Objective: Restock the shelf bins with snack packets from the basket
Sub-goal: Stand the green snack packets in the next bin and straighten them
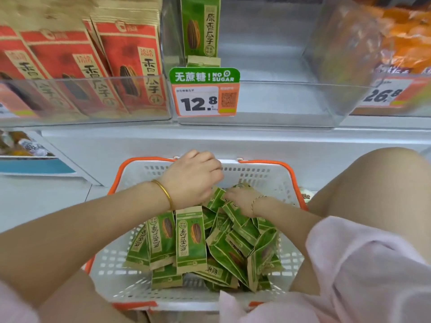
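snack packets [190,241] lie in the basket [263,178], which sits below the shelf bin [279,99].

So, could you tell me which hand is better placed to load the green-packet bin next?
Left, I think: the left hand grips hanging green packets below the bin; the right hand is down in the basket.

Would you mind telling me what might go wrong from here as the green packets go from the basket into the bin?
1. The left hand grips the held packets only by their upper ends, so one may slip out during the lift from the basket.
2. The standing packet at the back of the middle bin may topple when new ones are pushed in.
3. The price tag on that bin's front could be knocked by the loaded hand.
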